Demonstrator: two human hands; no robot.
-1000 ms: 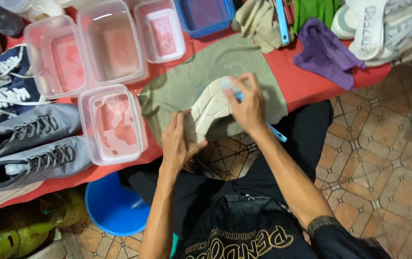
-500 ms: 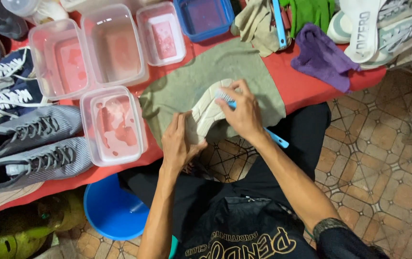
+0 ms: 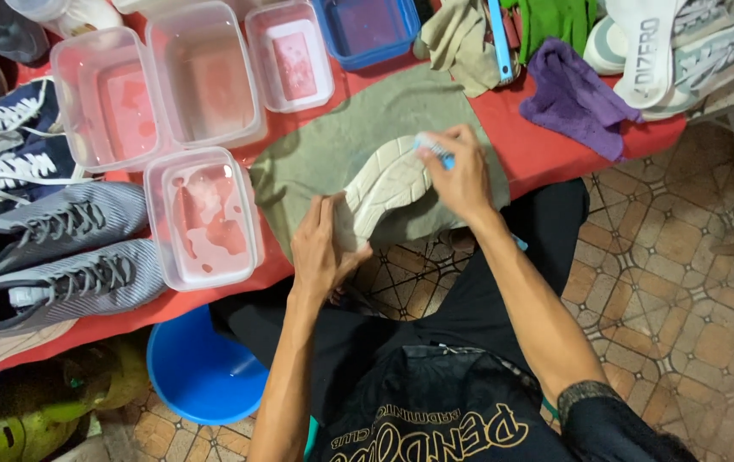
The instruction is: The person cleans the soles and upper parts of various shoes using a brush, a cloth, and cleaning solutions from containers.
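We clamp the heel of the upturned white rubber-soled shoe with our left hand; just beyond it, our right hand, closed on the blue-handled brush, scrubs the toe firmly

Single view, head-worn camera. Looks steeply down from above the person's chest, close to the work. Red table fills the far and left part of frame; tiled floor near and right.
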